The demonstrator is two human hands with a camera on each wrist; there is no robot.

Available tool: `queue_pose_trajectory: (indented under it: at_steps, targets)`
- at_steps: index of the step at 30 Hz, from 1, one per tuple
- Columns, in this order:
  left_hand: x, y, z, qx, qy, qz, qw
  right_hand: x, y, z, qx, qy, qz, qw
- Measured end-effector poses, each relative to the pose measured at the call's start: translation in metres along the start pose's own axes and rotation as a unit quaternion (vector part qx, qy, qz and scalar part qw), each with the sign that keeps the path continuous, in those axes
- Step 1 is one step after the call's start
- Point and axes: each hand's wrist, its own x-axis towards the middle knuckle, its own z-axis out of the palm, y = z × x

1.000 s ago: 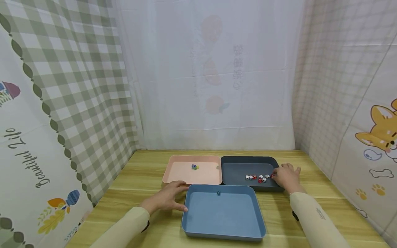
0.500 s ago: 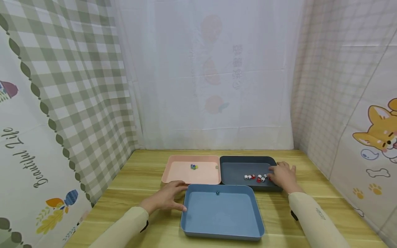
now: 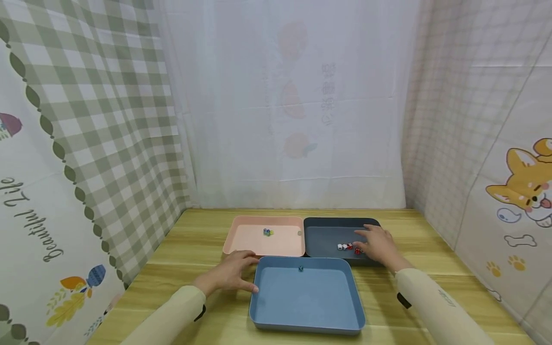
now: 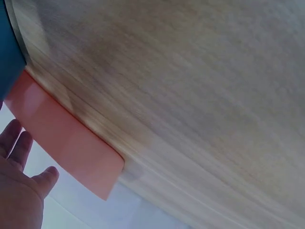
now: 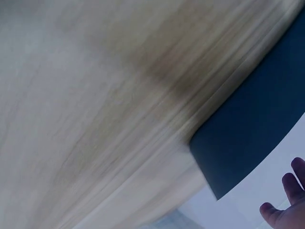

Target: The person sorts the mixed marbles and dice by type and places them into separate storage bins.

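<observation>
My right hand (image 3: 379,245) is over the right part of the dark navy tray (image 3: 324,237), thumb and fingers apart. Beneath and beside its fingertips lie white dice (image 3: 339,247) and red dice (image 3: 357,250); the hand hides some of them. In the right wrist view its fingers show at the lower right beyond the navy tray's outer wall (image 5: 248,143). At the left rim of the blue tray (image 3: 306,302) rests my left hand (image 3: 230,273), fingers spread and thumb against the edge. A small dark teal piece (image 3: 301,268) lies near that tray's back wall.
Touching the navy tray on its left is a pink tray (image 3: 246,239) with several coloured marbles (image 3: 268,232) and one pale marble (image 3: 299,233) near its right wall. All trays stand on a wood-grain table (image 3: 202,230), with curtains (image 3: 293,143) around it.
My right hand has moved left from the navy tray's right end to above the dice, and its fingers have spread. The left hand stays at the blue tray. The head view has shifted slightly.
</observation>
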Motion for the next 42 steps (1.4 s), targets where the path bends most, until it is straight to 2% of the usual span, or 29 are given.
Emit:
queue_pose_trajectory:
  at_steps: [7, 14, 20, 23, 33, 42]
  targets:
    - [0.002, 0.001, -0.002, 0.015, 0.005, -0.006, 0.9999, -0.003, -0.010, 0.004, 0.011, 0.025, -0.048, 0.9985]
    - [0.002, 0.001, -0.002, -0.001, -0.003, -0.009, 1.0000, -0.013, -0.018, 0.007, 0.031, 0.025, -0.090, 0.9952]
    - [0.005, 0.003, -0.003, -0.003, 0.023, -0.003, 0.9997, -0.020, -0.027, 0.007, 0.032, 0.015, -0.122, 0.9919]
    - [0.010, 0.006, -0.005, 0.006, 0.029, 0.010, 0.9995, -0.024, -0.028, 0.007, 0.029, 0.011, -0.128, 0.9913]
    - [0.034, 0.026, -0.013, 0.046, 0.017, 0.031, 0.9983, -0.040, -0.025, 0.005, 0.053, 0.007, -0.149, 0.9874]
    - [0.058, 0.044, -0.016, 0.081, 0.003, 0.032, 0.9962, -0.049, -0.023, 0.005, 0.063, -0.013, -0.150, 0.9867]
